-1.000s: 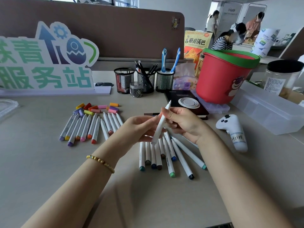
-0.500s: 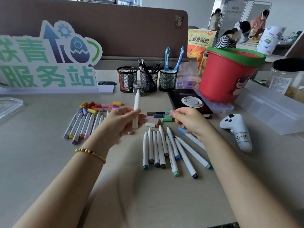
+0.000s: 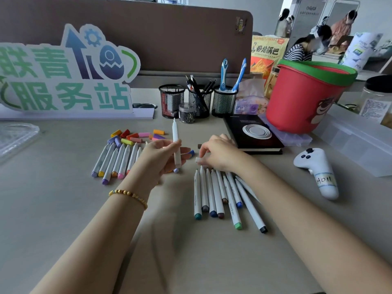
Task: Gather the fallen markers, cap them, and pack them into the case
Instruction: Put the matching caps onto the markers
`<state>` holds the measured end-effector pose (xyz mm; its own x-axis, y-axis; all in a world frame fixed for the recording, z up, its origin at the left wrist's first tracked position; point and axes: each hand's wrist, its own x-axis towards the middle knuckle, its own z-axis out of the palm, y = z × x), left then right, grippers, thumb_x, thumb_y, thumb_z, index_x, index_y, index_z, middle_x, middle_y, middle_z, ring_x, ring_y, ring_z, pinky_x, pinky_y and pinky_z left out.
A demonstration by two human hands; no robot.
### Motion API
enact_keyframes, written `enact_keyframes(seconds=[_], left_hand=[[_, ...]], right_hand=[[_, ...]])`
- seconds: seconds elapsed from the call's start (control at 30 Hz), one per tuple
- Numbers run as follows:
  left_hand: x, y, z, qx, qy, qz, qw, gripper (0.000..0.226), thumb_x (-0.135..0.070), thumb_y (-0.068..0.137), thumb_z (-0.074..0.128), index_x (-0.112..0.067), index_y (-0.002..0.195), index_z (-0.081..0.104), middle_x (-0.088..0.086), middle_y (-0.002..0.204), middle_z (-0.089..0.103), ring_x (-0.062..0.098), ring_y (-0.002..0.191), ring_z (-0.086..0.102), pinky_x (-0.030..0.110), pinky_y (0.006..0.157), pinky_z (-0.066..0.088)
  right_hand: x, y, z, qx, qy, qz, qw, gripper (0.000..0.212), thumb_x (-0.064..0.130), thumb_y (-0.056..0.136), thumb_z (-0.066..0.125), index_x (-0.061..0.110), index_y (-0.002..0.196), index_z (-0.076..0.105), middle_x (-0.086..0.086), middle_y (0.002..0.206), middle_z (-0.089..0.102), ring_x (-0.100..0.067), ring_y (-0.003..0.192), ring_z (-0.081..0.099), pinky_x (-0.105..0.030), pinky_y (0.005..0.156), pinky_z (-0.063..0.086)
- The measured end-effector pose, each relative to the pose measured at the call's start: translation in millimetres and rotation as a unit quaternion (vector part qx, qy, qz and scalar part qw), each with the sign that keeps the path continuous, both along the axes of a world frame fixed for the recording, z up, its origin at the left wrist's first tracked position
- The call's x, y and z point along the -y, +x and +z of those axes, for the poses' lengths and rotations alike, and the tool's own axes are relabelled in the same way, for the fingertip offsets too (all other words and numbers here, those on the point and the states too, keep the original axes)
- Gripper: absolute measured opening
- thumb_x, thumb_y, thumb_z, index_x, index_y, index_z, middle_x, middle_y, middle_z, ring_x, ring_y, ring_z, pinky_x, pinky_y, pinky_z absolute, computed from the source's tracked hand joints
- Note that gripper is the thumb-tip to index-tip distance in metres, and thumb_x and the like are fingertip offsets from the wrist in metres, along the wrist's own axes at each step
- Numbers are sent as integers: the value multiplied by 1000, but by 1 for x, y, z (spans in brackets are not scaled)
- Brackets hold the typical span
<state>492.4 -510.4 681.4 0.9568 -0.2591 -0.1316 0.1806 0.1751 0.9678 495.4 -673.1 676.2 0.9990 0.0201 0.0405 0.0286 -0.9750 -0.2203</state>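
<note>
My left hand (image 3: 161,158) holds a white marker (image 3: 176,143) upright above the table, tip pointing up. My right hand (image 3: 218,153) reaches down to the table just right of it and pinches a small white cap (image 3: 199,160). Below that hand lies a row of several white markers (image 3: 214,194) with dark-coloured ends. A second row of markers (image 3: 115,160) with warm-coloured ends lies to the left, partly hidden by my left hand. Loose coloured caps (image 3: 135,135) sit in a pile behind that row. A blue cap (image 3: 191,152) shows between my hands.
Three black mesh pen cups (image 3: 198,100) and a small jar of clips (image 3: 187,113) stand behind the markers. A black box (image 3: 252,132), a red bucket (image 3: 305,98), a clear plastic bin (image 3: 358,141) and a white controller (image 3: 318,170) fill the right. A clear case lid (image 3: 14,136) lies far left.
My right hand let go of the marker, moved right and down to the table, and took a white cap. My left hand now holds the marker alone, upright.
</note>
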Motion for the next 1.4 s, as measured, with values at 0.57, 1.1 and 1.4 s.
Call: enact_keyframes(seconds=[0.57, 1.1, 1.4], left_hand=[[29, -37, 8, 106, 192, -158, 963, 14, -20, 94, 49, -16, 92, 62, 3, 73, 61, 7, 52, 60, 19, 53, 54], [33, -36, -1, 144, 235, -155, 949, 22, -19, 94, 50, -10, 110, 62, 1, 72, 61, 2, 47, 56, 15, 47, 47], [40, -36, -3, 165, 244, -131, 947, 12, -18, 95, 49, -19, 98, 61, -2, 69, 60, 1, 45, 53, 14, 44, 44]], right_hand=[[65, -44, 14, 64, 731, -136, 666, 13, 6, 93, 53, 15, 84, 59, 2, 71, 71, 1, 48, 54, -10, 38, 30], [61, -46, 13, 116, 617, -131, 767, 12, 13, 89, 60, 22, 82, 62, -1, 89, 67, -3, 63, 48, -14, 45, 28], [50, -50, 12, 87, 555, -105, 821, 10, 18, 89, 62, 23, 79, 63, 2, 81, 68, -3, 62, 48, -14, 50, 33]])
